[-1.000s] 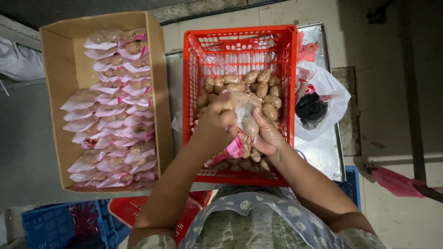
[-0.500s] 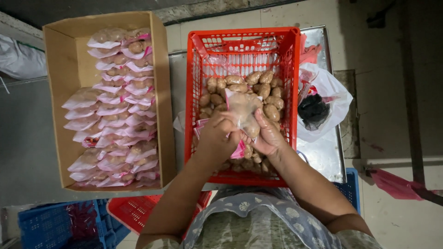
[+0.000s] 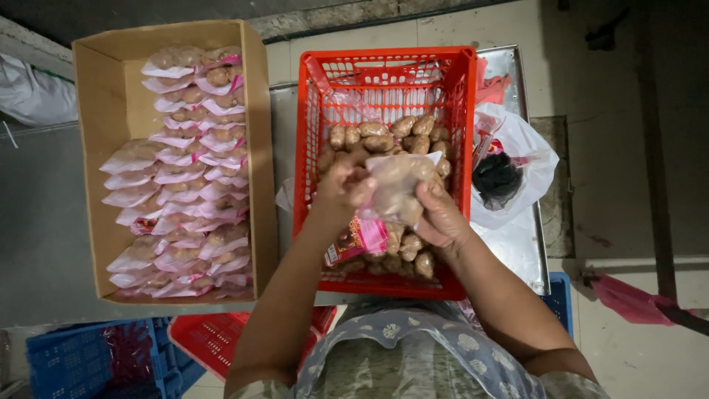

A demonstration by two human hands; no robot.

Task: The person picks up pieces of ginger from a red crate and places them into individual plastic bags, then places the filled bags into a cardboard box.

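Clear plastic bag [image 3: 399, 188] of brown pieces is sitting pinched between my left hand [image 3: 341, 188] and right hand [image 3: 442, 216], over the red crate [image 3: 384, 66]. Cardboard box [image 3: 111, 111] of filled packets is lying left; white bag [image 3: 528, 155] right.

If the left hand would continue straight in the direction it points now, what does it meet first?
The left hand points up and right in the picture, fingers already touching the clear plastic bag of brown lumps. Beyond lies the loose pile of brown lumps in the red plastic crate; depth is unclear.
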